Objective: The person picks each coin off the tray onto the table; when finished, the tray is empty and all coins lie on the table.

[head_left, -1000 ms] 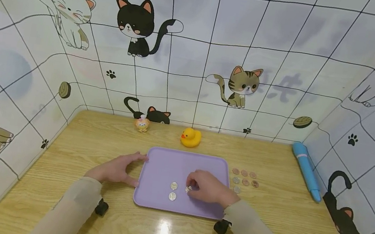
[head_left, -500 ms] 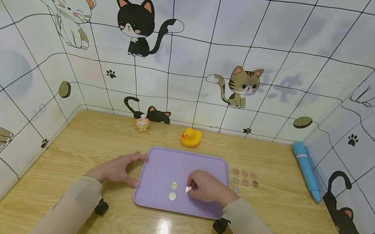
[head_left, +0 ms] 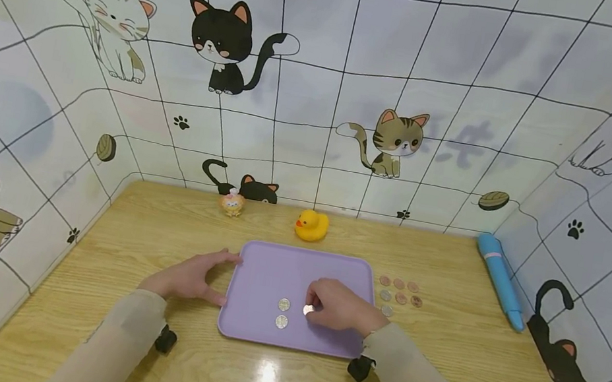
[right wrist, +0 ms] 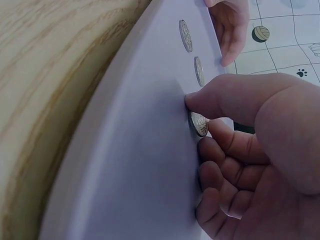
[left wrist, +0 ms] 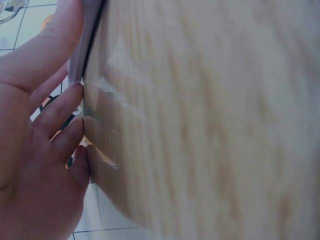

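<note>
A lilac tray [head_left: 263, 271] lies on the wooden table. My left hand [head_left: 189, 276] touches its left rim, thumb and fingers spread; the left wrist view shows the fingertips down by the tray's edge. My right hand [head_left: 343, 307] is over the tray's right half and pinches a silver coin [right wrist: 199, 124] between thumb and index finger. That coin is slightly tilted at the tray's surface, partly hidden by the fingers. Left of it, two silver coins lie flat on the tray, an upper coin [head_left: 284, 305] and a lower coin [head_left: 282, 322].
Several copper coins [head_left: 400, 297] and two silver coins [head_left: 385, 294] lie on the table right of the tray. Behind it stand a yellow rubber duck [head_left: 311, 226] and a small figurine [head_left: 232, 203]. A blue pen-shaped object [head_left: 501, 280] lies along the right wall.
The pinched coin has tilted slightly, its face now catching the light. Both hands, the tray and the other coins stay where they were.
</note>
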The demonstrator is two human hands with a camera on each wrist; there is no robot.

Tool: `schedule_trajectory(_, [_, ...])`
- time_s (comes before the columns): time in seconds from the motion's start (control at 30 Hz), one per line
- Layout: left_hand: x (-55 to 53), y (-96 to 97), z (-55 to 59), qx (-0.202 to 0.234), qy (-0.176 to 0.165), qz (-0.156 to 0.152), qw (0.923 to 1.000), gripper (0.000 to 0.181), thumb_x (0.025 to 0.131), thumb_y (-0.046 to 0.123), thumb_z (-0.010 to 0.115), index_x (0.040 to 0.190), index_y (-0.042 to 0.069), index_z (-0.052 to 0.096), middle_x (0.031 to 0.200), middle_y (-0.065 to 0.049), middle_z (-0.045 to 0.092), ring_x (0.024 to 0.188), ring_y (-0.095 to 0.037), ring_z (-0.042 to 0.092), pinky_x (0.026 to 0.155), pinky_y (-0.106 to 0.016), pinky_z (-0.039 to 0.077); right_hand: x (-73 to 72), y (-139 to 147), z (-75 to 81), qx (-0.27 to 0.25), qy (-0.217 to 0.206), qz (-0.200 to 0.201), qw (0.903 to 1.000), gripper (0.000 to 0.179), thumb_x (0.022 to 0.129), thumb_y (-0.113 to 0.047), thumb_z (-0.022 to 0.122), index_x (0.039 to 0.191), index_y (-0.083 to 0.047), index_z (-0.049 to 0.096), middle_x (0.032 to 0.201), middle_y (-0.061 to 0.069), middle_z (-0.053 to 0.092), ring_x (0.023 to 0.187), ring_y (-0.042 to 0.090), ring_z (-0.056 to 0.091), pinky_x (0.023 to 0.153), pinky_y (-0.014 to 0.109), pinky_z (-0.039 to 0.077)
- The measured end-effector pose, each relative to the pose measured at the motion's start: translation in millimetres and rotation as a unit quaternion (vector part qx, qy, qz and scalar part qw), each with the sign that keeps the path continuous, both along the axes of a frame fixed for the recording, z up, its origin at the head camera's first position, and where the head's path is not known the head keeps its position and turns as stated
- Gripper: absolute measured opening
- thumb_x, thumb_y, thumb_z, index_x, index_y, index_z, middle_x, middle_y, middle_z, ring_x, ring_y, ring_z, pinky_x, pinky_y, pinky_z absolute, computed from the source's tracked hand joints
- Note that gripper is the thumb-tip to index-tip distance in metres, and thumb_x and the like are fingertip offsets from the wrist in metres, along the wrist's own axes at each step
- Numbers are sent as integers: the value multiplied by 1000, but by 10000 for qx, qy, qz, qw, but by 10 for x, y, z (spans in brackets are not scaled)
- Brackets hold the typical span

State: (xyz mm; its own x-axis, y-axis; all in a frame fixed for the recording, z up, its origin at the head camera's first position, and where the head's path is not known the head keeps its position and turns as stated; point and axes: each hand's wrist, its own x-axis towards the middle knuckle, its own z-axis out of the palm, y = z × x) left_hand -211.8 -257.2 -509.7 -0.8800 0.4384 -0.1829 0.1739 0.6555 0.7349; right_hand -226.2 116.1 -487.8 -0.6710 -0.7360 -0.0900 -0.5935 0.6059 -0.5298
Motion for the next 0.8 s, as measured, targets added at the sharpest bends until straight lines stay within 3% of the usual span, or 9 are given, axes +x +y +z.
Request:
schedule_trajectory(0.27, [-1,12,-7,96,-18,-19,10000,93,76,36,95,156,25,50,173,-17,25,160,-42,16,127,-65,15,3,8,-20,-13,54,-115,9999,8,84,-10,75,84,-13,67,79,-5,60,76,10,52,71,27,47])
schedule_trajectory(0.57, [16,20,-5,31,-63,54,10000,94,76,35,95,157,25,49,173,-18,23,160,-43,16,127,-66,15,21,49,-32,-414,37,58,9991,14,91,-5,76,95,-14,67,83,-5,65,76,11,58,70,24,51])
schedule_trajectory(0.8, [-2,14,-20,18,-69,88,9999,94,74,37,96,156,28,50,174,-15,22,161,-40,15,128,-64,15,-3,109,-42,-688,-196,-52,9974,14,92,-1,76,96,-14,70,89,-5,71,80,9,61,74,25,55])
